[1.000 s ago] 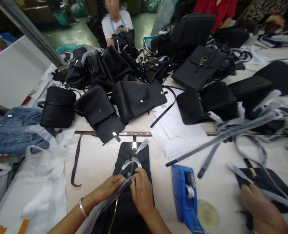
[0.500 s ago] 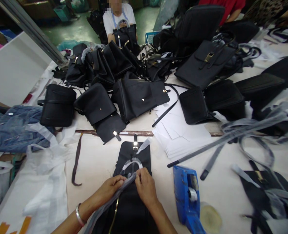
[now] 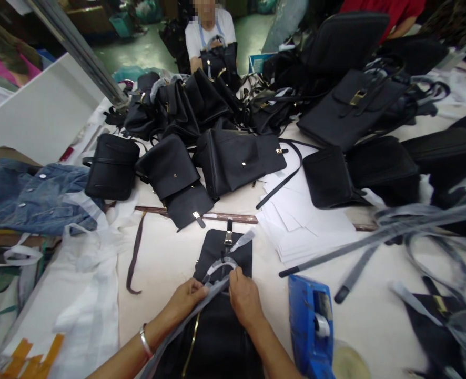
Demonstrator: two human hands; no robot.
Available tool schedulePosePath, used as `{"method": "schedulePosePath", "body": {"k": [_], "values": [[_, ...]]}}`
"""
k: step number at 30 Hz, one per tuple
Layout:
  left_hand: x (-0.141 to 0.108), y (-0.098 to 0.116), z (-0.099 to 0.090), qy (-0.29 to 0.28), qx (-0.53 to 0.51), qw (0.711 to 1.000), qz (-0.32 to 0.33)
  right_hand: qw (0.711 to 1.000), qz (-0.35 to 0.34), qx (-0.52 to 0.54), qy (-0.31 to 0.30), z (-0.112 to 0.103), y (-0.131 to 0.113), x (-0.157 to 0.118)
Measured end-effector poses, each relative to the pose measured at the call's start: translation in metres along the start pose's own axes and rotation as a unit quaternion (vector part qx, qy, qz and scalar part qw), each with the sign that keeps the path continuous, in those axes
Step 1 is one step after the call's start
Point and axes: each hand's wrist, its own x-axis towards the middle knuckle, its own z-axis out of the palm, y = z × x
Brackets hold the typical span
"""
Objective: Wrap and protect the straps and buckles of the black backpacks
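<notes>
A black backpack [image 3: 213,337] lies in front of me, its flap [image 3: 207,245] with a gold buckle spread away from me. Across its top runs a strap [image 3: 213,289] wrapped in clear plastic, trailing down to the left under my forearm. My left hand [image 3: 191,295] pinches this strap between thumb and fingers. Close to the wrapped carry handle [image 3: 221,263], my right hand [image 3: 243,292] is closed on the strap's upper end. Its fingertips partly hide that end. A gold zip [image 3: 191,342] shows on the backpack's left side.
Right of the backpack stands a blue tape dispenser [image 3: 310,321] beside a tape roll [image 3: 347,360]. White paper sheets [image 3: 296,226] lie beyond. Several black bags [image 3: 236,163] cover the table's far part. A denim garment [image 3: 39,195] lies left. A person [image 3: 209,37] sits opposite.
The whole view has shifted, so things appear farther right. Both hands keep their hold on the wrapped strap, with little movement against the backpack.
</notes>
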Motion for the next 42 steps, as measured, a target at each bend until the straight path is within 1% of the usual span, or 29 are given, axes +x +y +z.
{"method": "schedulePosePath", "body": {"k": [3,5,6,8,10,12,14,17,20,23,26,29,31,33,35,39,42], "values": [[0.003,-0.004,0.001,-0.019,-0.005,1.000,-0.022,0.998,0.022,0.048,0.022,-0.011,-0.001,-0.004],[0.005,-0.008,0.000,-0.034,-0.010,0.999,-0.021,0.993,0.041,0.101,0.049,-0.025,-0.005,-0.004],[0.006,-0.010,-0.001,-0.031,-0.006,0.999,-0.010,0.989,0.042,0.126,0.059,-0.033,-0.008,-0.002],[0.007,-0.013,-0.001,-0.008,0.025,0.999,0.021,0.985,0.018,0.160,0.059,-0.046,-0.015,0.005],[0.008,-0.016,-0.001,0.024,0.070,0.996,0.047,0.985,-0.026,0.170,0.030,-0.052,-0.023,0.014],[0.009,-0.019,0.000,0.047,0.109,0.991,0.065,0.985,-0.065,0.159,-0.018,-0.050,-0.032,0.022],[0.008,-0.021,0.000,0.060,0.126,0.987,0.075,0.985,-0.083,0.140,-0.061,-0.043,-0.037,0.026],[0.007,-0.023,-0.001,0.063,0.124,0.987,0.080,0.984,-0.084,0.123,-0.094,-0.032,-0.040,0.028],[0.006,-0.021,-0.001,0.056,0.126,0.987,0.086,0.980,-0.073,0.138,-0.124,-0.027,-0.038,0.030],[0.004,-0.016,-0.002,0.039,0.136,0.986,0.092,0.972,-0.075,0.166,-0.150,-0.028,-0.033,0.036],[0.001,-0.012,-0.005,0.007,0.131,0.988,0.086,0.970,-0.073,0.170,-0.155,-0.029,-0.031,0.041],[-0.007,-0.010,-0.010,-0.054,0.114,0.991,0.048,0.969,-0.068,0.158,-0.178,-0.028,-0.030,0.047],[-0.014,-0.010,-0.016,-0.094,0.093,0.991,0.015,0.963,-0.070,0.153,-0.211,-0.026,-0.028,0.053],[-0.019,-0.010,-0.023,-0.121,0.069,0.990,-0.010,0.955,-0.076,0.147,-0.247,-0.023,-0.026,0.060],[-0.023,-0.011,-0.030,-0.139,0.043,0.989,-0.021,0.951,-0.081,0.135,-0.265,-0.021,-0.022,0.067],[-0.028,-0.009,-0.039,-0.160,0.016,0.987,-0.020,0.962,-0.075,0.091,-0.245,-0.017,-0.024,0.072],[-0.033,-0.011,-0.038,-0.170,0.016,0.985,0.011,0.974,-0.070,0.051,-0.210,-0.011,-0.038,0.067]]}}
